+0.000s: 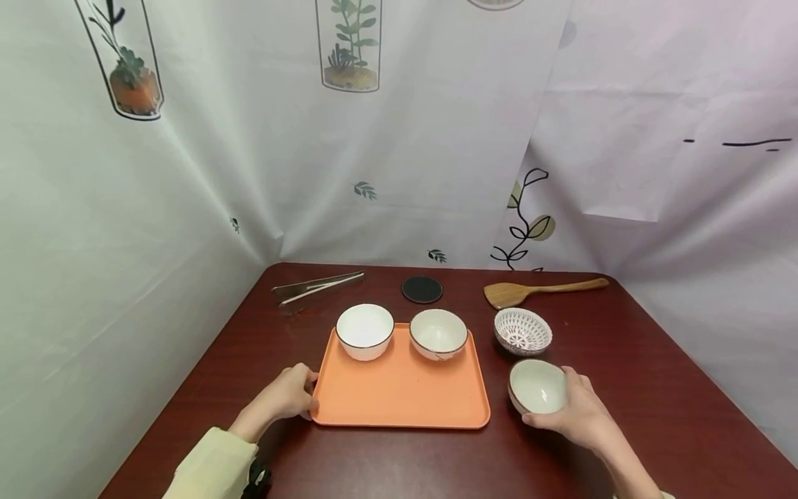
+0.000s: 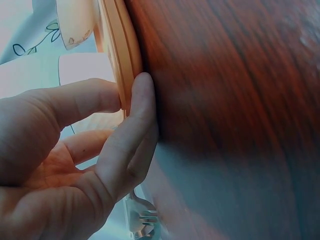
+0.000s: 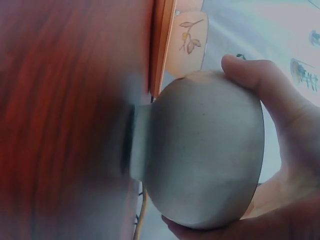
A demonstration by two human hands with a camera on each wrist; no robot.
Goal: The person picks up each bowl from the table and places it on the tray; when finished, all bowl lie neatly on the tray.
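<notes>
At the table's front left, my left hand (image 1: 283, 397) pinches the left rim of an orange tray (image 1: 402, 395) near its front corner. Thumb and fingertips meet at the tray edge (image 2: 125, 50) in the left wrist view. A white bowl (image 1: 364, 333) and a cream bowl (image 1: 438, 334) with a dark rim stand at the tray's back. To the right of the tray, my right hand (image 1: 584, 414) grips another pale bowl (image 1: 536, 388) across its rim. Its round side (image 3: 205, 145) fills the right wrist view; whether its foot touches the table cannot be told.
Behind the held bowl sits a patterned bowl (image 1: 522, 331). A wooden spatula (image 1: 508, 294) lies at the back right, a black round coaster (image 1: 422, 290) at the back middle. Cutlery (image 1: 321, 287) lies at the back left. Printed cloth walls (image 1: 405, 152) enclose the dark red table (image 1: 386, 464).
</notes>
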